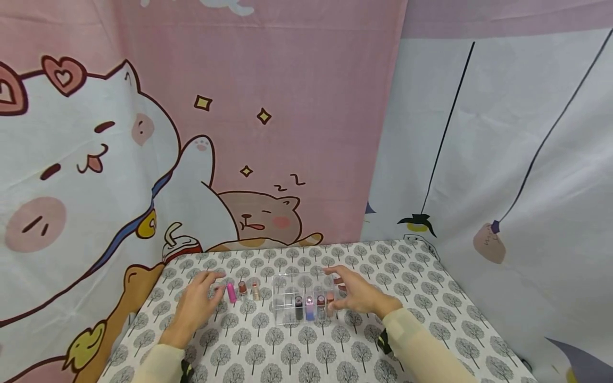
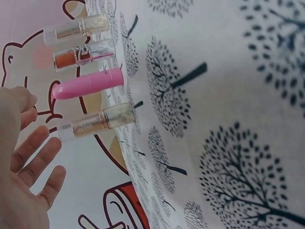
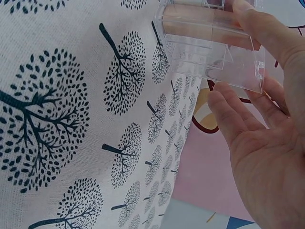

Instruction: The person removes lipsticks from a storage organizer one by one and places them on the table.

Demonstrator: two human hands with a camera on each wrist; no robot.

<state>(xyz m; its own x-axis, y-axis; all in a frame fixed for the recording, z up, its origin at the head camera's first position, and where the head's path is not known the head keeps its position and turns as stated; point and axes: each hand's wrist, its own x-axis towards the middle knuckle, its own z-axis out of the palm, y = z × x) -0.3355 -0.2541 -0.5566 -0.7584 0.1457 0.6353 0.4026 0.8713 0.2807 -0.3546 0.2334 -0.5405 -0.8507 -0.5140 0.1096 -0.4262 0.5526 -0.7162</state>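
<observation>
My left hand (image 1: 197,298) hovers with loosely bent fingers just left of several upright lipstick tubes, nothing held. Nearest it in the left wrist view is a clear-capped tube with a gold base (image 2: 97,123), mostly hidden by the hand in the head view. Beyond stand a bright pink lipstick (image 1: 232,292), a clear tube with a red-brown top (image 1: 242,290) and a clear beige-gold tube (image 1: 255,291). My right hand (image 1: 356,291) grips the right end of a clear divided organizer (image 1: 286,298), thumb at the front, fingers behind.
Along the organizer's front row stand a dark lipstick (image 1: 299,308), a blue-purple one (image 1: 309,308), a dark-red one (image 1: 321,307) and a peach one (image 1: 330,304). A tree-print cloth (image 1: 292,354) covers the table. Printed curtains (image 1: 316,106) hang behind and beside it.
</observation>
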